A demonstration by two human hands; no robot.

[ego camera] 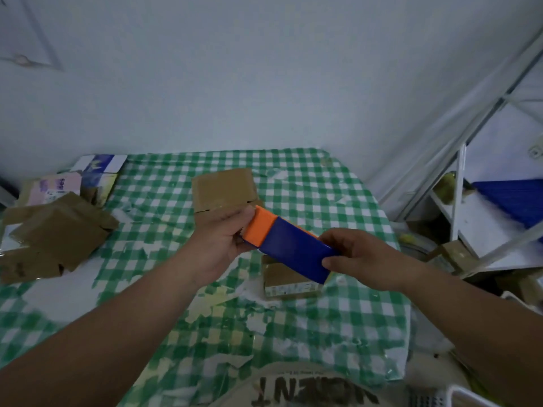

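I hold a flat rectangular box (289, 246), blue with an orange end, above the middle of the table. My left hand (223, 236) grips the orange end, its fingers curled round the far edge. My right hand (358, 257) grips the blue end, thumb below and fingers over the top. The box slants from upper left down to lower right. A small cardboard box (286, 282) sits on the table right under it, partly hidden.
The table wears a worn green-checked cloth (323, 189). A cardboard box (223, 189) stands behind my hands. Flattened cardboard (55, 230) and printed cartons (97, 168) lie at the left. A white metal rack (458, 201) with a blue item stands at the right.
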